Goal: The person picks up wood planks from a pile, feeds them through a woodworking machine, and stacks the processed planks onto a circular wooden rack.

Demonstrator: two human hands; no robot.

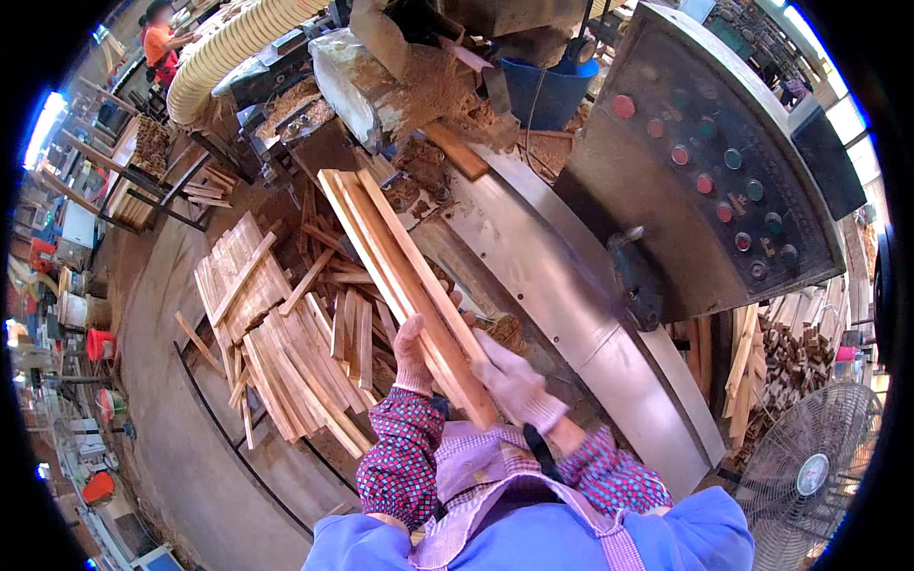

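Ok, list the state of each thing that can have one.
Left hand: curled around held strips
Right hand: against their right side; grip unclear
Held strips: bundled lengthwise, slanted
Wood pile: layered, uneven
Fan: on or off, unclear
Buttons: lit or unlit, unclear
Hose: curved

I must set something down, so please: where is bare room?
The metal bed looks bare between the right hand and control panel; so does the floor left of the wood stack. Crowded: the stack, loose strips beside it, sawdust heap.
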